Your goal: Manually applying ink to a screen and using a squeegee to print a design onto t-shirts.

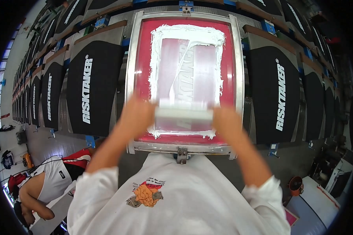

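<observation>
A pale squeegee [184,114] lies across the lower half of a screen printing frame [131,84], smeared by motion. My left hand [139,113] grips its left end and my right hand [226,120] its right end, both closed. Under it is the red-bordered mesh [228,66], whose middle is translucent with pale lettering showing. Thick white ink [208,36] forms a rough rectangle around that middle, heaviest along the far side. A thin streak of ink trails from the far side down to the squeegee. My hands hide parts of the frame's near sides.
Black fabric pieces with white lettering lie on boards left [94,86] and right [276,94], with more rows beyond. A metal clamp [182,155] sits at the frame's near edge. Another person [47,184] bends at the lower left. A white cabinet [313,199] stands lower right.
</observation>
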Available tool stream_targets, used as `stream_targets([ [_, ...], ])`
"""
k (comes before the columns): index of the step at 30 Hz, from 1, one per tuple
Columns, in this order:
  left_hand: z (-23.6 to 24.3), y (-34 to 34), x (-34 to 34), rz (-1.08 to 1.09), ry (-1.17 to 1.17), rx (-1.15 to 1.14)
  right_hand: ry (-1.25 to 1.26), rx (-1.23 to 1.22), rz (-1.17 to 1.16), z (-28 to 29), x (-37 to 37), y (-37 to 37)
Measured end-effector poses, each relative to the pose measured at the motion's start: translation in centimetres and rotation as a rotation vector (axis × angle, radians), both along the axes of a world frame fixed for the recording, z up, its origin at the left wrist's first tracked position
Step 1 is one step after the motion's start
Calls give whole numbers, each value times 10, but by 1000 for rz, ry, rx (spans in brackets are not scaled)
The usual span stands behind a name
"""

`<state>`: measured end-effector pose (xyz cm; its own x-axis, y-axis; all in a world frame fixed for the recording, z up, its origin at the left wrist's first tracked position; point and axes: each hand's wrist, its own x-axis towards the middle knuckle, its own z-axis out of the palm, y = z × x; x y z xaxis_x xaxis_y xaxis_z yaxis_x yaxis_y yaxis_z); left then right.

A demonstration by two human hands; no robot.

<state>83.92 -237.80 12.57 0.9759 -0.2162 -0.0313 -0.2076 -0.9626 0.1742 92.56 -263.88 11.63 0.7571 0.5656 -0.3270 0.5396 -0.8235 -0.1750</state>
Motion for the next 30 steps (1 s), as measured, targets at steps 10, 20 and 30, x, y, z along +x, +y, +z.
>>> stream_targets([
  [10, -77, 11, 62, 120, -449, -150, -468, 405, 11, -56, 66, 20],
  [20, 16, 34, 290, 293, 87, 353, -259, 74, -11, 6, 280, 87],
  [30, 40, 85, 297, 48, 8, -338, 1357, 506, -651, -5, -86, -61],
])
